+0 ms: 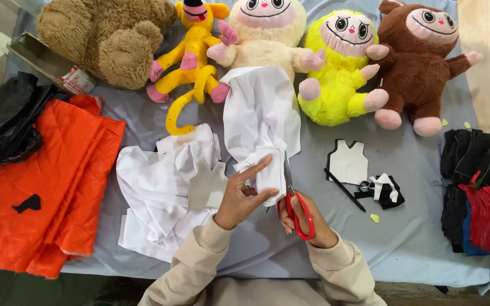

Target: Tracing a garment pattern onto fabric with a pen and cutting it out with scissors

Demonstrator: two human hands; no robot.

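While the left hand (239, 198) pinches the lower edge of a white cloth strip (259, 130) between thumb and outstretched fingers, the right hand (301, 218) is clenched through the handles of red-handled scissors (293, 198), blades pointing away from the person and lying against the strip's right edge. Both hands work near the front of a table covered in pale blue-grey sheeting (409, 226).

Just left of the left hand lies a heap of white fabric (154, 198) with a grey vest-shaped template (206, 184) on top. Further left sits folded orange cloth (46, 181). To the right are a small white vest cut-out (348, 162), a black pencil (344, 190), and stacked dark and red fabric pieces (480, 192).

Along the far edge stand plush toys: a brown bear (109, 39), a yellow monkey (191, 62), a cream doll (265, 34) with the strip touching its lower body, a bright yellow doll (338, 73) and a brown doll (421, 62).
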